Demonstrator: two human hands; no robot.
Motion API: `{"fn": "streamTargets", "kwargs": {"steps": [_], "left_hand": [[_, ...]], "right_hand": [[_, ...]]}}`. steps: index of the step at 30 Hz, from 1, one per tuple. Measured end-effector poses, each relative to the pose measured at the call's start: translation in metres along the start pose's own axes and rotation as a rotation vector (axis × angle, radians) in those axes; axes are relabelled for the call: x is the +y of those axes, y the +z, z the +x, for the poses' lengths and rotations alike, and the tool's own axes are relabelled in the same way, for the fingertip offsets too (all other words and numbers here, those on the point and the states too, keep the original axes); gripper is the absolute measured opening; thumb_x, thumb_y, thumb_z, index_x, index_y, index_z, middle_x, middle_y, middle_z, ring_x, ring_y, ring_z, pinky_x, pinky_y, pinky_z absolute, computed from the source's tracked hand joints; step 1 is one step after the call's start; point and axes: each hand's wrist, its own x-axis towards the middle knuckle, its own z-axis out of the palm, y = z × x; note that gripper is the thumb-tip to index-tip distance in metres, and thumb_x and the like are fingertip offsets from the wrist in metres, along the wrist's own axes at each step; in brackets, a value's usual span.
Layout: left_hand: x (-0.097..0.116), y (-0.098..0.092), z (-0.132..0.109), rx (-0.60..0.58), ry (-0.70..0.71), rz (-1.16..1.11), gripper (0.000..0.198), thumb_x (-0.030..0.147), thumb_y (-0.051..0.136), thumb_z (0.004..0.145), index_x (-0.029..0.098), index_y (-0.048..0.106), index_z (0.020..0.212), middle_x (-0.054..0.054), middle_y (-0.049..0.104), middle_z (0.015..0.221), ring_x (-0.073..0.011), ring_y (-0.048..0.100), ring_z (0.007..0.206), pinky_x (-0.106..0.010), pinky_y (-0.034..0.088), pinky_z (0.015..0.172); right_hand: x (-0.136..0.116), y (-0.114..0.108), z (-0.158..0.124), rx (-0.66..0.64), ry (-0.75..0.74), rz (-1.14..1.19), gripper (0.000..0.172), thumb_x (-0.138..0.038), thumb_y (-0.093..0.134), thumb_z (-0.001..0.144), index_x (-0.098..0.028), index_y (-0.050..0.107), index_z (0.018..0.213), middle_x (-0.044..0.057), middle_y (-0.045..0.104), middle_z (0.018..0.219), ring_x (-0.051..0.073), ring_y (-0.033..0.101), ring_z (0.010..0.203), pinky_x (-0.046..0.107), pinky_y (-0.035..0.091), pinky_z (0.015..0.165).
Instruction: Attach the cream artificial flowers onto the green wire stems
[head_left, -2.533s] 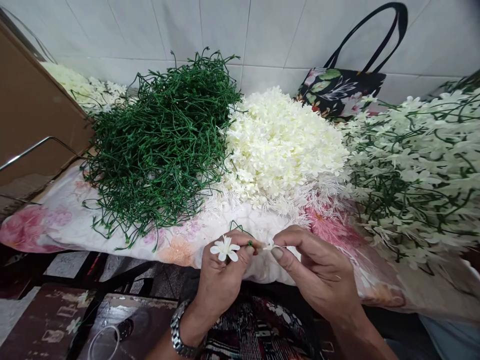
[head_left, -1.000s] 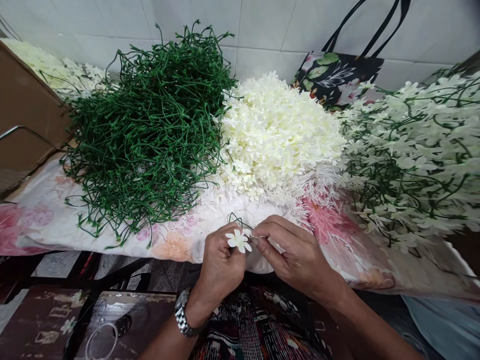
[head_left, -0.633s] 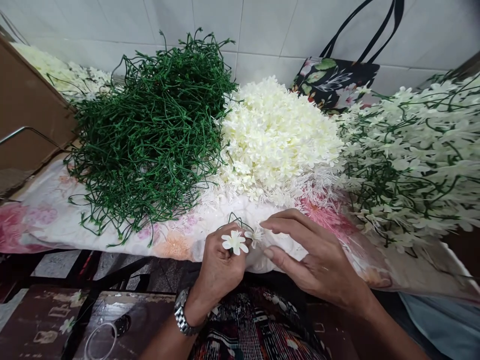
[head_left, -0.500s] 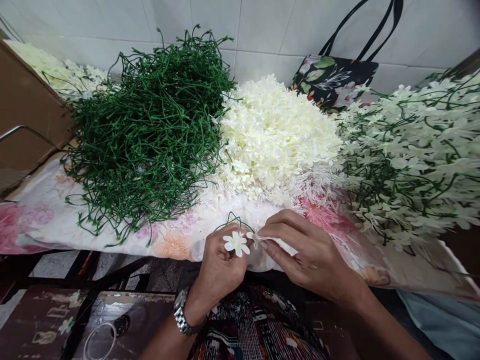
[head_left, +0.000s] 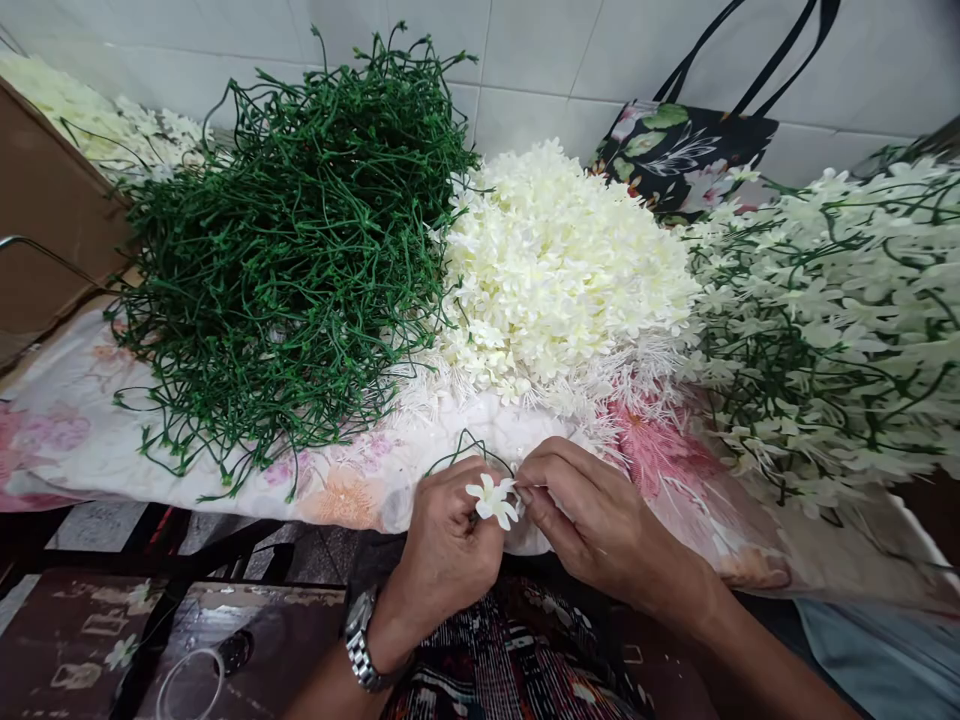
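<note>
My left hand (head_left: pixel 446 545), with a metal watch on the wrist, is closed around a thin green stem (head_left: pixel 469 447) that carries a small white flower (head_left: pixel 492 499). My right hand (head_left: pixel 600 525) meets it from the right, thumb and forefinger pinched on a second small white blossom beside the first; that blossom is mostly hidden by the fingertips. Both hands hover just in front of a flowered cloth (head_left: pixel 360 480).
On the cloth lie a big heap of green stems (head_left: pixel 292 260), a heap of loose white blossoms (head_left: pixel 555 275) and finished white-flowered sprays (head_left: pixel 832 320) at right. A black floral bag (head_left: pixel 679 155) leans on the tiled wall. A cardboard box (head_left: pixel 45 230) stands at left.
My right hand brought a blossom to the stem, opened briefly, then pinched again at the flower. Both hands drifted slightly right and down; the view shifted a little.
</note>
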Motion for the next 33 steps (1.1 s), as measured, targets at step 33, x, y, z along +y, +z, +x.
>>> {"fn": "streamTargets", "kwargs": {"steps": [33], "left_hand": [[0.014,0.004,0.001,0.121,-0.17,-0.11,0.024,0.014,0.045,0.076,0.016,0.047,0.053,0.003,0.04,0.052,-0.009,0.038,0.049,-0.02,0.032,0.046]], "right_hand": [[-0.003,0.009,-0.005,0.236,0.038,0.212,0.014,-0.004,0.045,0.082,-0.017,0.05,0.083,0.001,0.051,0.069,0.011,0.049,0.062,0.023,0.043,0.052]]}}
